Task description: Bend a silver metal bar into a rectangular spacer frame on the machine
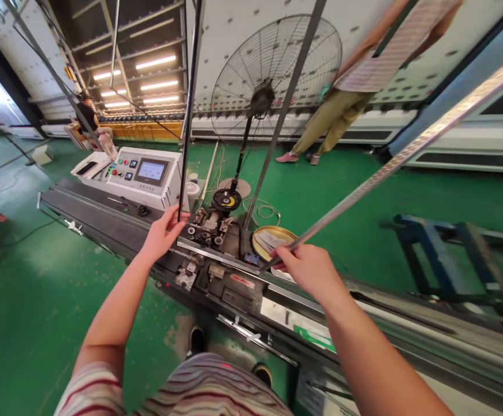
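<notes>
The left hand (164, 232) is closed in a pinch, thumb and fingertips together around the foot of a dark upright bar (189, 110), just above the left end of a perforated metal strip (220, 256); whether bar and strip are one piece I cannot tell. That strip lies across the middle of the black bending machine (234, 289), near its clamp rollers. The right hand (305, 266) is also closed, fingers wrapped around the lower end of a long metal bar (390, 170) that meets the strip's right end and slants up to the right. Just beyond the right hand's fingers, a round gold-coloured dish (289, 234) holds a crumpled pale cloth (268, 240). Behind the machine, near the left hand, stands a white bucket (192, 190), its contents hidden. Farther left, beside the white control box (123, 164) with its lit screen (152, 171), a shallow white tray (97, 158) holds a dark, phone-like slab (86, 168).
</notes>
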Demonstrator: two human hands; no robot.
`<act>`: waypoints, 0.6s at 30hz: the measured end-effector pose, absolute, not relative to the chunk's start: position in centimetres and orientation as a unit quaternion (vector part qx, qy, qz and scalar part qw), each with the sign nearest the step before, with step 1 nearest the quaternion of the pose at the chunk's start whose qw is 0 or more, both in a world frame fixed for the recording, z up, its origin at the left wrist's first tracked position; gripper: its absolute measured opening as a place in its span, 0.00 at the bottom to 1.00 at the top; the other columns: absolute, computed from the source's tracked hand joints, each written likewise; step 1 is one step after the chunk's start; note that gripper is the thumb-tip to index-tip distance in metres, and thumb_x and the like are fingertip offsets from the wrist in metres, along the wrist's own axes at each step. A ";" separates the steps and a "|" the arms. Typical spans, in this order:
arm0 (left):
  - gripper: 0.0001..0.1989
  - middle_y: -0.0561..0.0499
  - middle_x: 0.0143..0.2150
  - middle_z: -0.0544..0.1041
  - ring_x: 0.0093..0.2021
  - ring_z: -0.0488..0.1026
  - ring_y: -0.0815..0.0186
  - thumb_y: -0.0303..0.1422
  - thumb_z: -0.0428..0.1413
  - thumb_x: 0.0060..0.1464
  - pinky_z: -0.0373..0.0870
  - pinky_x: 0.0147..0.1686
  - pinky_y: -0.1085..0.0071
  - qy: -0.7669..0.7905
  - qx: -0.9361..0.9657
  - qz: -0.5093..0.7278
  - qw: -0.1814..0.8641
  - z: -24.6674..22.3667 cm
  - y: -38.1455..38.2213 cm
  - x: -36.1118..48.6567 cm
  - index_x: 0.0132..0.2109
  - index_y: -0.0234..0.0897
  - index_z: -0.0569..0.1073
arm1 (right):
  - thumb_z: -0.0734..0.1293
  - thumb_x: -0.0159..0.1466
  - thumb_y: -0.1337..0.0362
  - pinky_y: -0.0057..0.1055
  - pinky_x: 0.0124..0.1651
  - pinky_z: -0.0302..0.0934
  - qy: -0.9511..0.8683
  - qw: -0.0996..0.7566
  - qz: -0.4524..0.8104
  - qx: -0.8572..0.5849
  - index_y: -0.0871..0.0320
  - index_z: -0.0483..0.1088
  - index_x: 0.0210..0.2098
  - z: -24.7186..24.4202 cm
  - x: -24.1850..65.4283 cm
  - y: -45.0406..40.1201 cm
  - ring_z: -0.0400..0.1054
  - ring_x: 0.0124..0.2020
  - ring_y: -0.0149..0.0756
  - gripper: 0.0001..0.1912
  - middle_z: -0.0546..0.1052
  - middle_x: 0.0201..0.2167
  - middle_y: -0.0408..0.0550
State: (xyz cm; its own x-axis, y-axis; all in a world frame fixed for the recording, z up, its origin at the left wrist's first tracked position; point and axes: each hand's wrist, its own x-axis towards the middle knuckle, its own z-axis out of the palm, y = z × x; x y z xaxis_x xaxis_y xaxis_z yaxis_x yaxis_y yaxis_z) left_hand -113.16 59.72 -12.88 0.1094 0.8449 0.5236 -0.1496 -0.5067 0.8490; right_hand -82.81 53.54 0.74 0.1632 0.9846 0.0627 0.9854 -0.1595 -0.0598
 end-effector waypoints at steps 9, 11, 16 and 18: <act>0.19 0.40 0.50 0.71 0.44 0.73 0.67 0.35 0.48 0.66 0.68 0.50 0.66 0.084 0.529 0.674 0.509 -10.6 53.9 -106.6 0.61 0.35 0.62 | 0.57 0.68 0.62 0.23 0.41 0.65 -0.547 0.123 0.162 -0.812 0.61 0.76 0.38 4.8 -77.4 46.7 0.73 0.35 0.31 0.17 0.77 0.34 0.46; 0.18 0.41 0.49 0.72 0.44 0.72 0.68 0.33 0.50 0.65 0.67 0.50 0.67 0.078 0.516 0.677 0.519 -10.4 53.3 -105.8 0.60 0.36 0.64 | 0.57 0.68 0.61 0.23 0.40 0.65 -0.543 0.134 0.168 -0.812 0.61 0.75 0.37 4.6 -76.5 46.0 0.73 0.34 0.32 0.16 0.77 0.33 0.46; 0.17 0.45 0.43 0.74 0.39 0.72 0.71 0.33 0.56 0.61 0.68 0.45 0.71 0.099 0.479 0.674 0.553 -9.7 52.4 -104.9 0.55 0.34 0.67 | 0.58 0.67 0.61 0.25 0.40 0.66 -0.539 0.142 0.172 -0.812 0.62 0.76 0.37 4.3 -75.2 44.7 0.74 0.34 0.34 0.16 0.77 0.33 0.48; 0.17 0.45 0.40 0.75 0.36 0.72 0.71 0.34 0.58 0.59 0.69 0.41 0.72 0.115 0.459 0.673 0.568 -9.4 52.2 -104.8 0.52 0.32 0.68 | 0.58 0.67 0.61 0.25 0.39 0.67 -0.538 0.151 0.173 -0.811 0.63 0.76 0.36 4.4 -75.2 44.4 0.74 0.34 0.35 0.17 0.77 0.33 0.49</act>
State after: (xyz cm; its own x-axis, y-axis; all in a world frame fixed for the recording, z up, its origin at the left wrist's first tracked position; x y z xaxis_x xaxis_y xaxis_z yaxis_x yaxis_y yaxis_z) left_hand -104.77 52.21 -9.37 0.0668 0.8702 0.4881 -0.6591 -0.3288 0.6764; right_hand -75.15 44.35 4.40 0.3609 0.9251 -0.1183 0.8206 -0.3753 -0.4310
